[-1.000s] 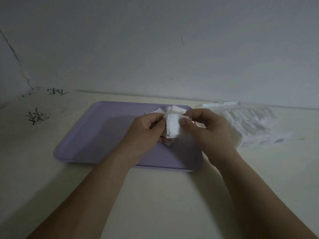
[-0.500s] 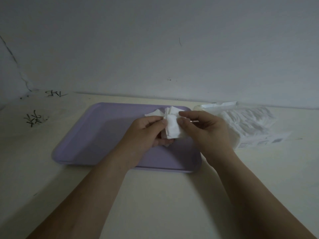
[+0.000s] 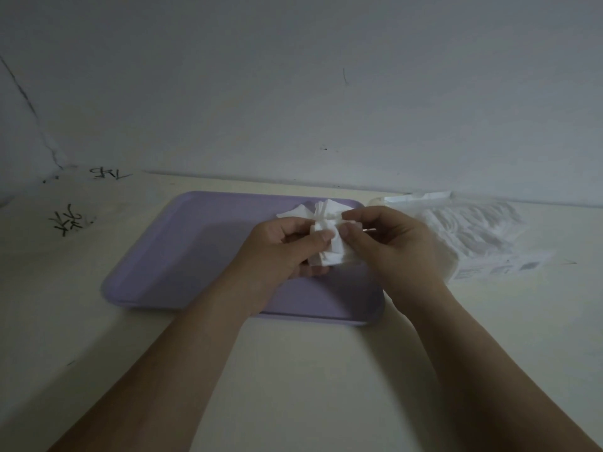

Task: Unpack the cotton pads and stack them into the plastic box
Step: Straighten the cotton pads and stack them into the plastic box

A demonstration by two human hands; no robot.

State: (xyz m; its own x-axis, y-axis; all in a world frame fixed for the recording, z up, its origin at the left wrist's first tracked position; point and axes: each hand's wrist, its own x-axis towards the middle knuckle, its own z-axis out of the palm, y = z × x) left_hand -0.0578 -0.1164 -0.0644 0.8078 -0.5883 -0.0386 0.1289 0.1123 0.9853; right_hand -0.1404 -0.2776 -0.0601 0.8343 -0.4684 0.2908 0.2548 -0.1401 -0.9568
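Note:
A small bundle of white cotton pads (image 3: pixel 328 243) is held above the right part of a lilac tray (image 3: pixel 182 256). My left hand (image 3: pixel 284 252) grips the bundle from the left, thumb on its front. My right hand (image 3: pixel 388 252) pinches it from the right with thumb and forefinger. The pads fan out at the top of the bundle. A clear plastic pack of cotton pads (image 3: pixel 473 236) lies on the table to the right of the tray, behind my right hand. No plastic box is in view.
The cream table (image 3: pixel 310 370) meets a pale wall close behind the tray. Black scribbles (image 3: pixel 70 220) mark the table at the far left. The pack's printed label (image 3: pixel 496 269) faces me at the right.
Both hands have shifted their fingers on the bundle of pads, pressing it closer together. The bundle stays over the tray's right part; the pack has not moved.

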